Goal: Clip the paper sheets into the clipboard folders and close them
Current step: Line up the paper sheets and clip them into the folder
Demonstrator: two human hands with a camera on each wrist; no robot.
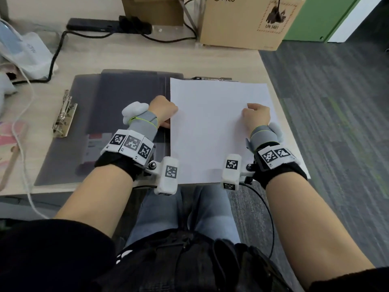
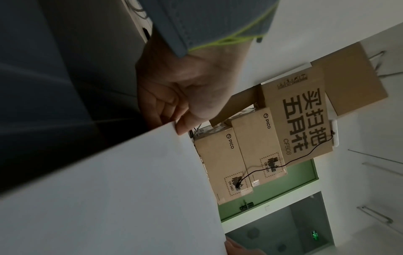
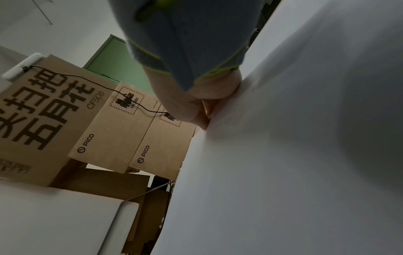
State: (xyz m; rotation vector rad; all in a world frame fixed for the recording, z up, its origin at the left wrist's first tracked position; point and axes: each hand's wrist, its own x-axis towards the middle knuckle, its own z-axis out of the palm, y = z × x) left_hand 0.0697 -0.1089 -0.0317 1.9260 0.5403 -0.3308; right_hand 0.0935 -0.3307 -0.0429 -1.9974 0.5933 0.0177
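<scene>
A stack of white paper sheets point(image 1: 212, 127) lies over the right half of an open dark grey clipboard folder point(image 1: 126, 95), its top edge at the metal clip point(image 1: 212, 78). My left hand point(image 1: 163, 111) pinches the sheets' left edge, thumb and fingers curled round it point(image 2: 174, 119). My right hand point(image 1: 257, 115) grips the right edge of the paper point(image 3: 283, 155). A second grey clipboard point(image 1: 61, 165) with a silver clip point(image 1: 64, 114) lies underneath at the left.
Cardboard boxes point(image 1: 248, 22) stand at the back of the wooden table point(image 1: 130, 55). A black power strip point(image 1: 94, 25) and cable run along the back left. White cables and pink paper point(image 1: 8, 133) lie at the left edge. Carpet floor point(image 1: 336, 123) is right.
</scene>
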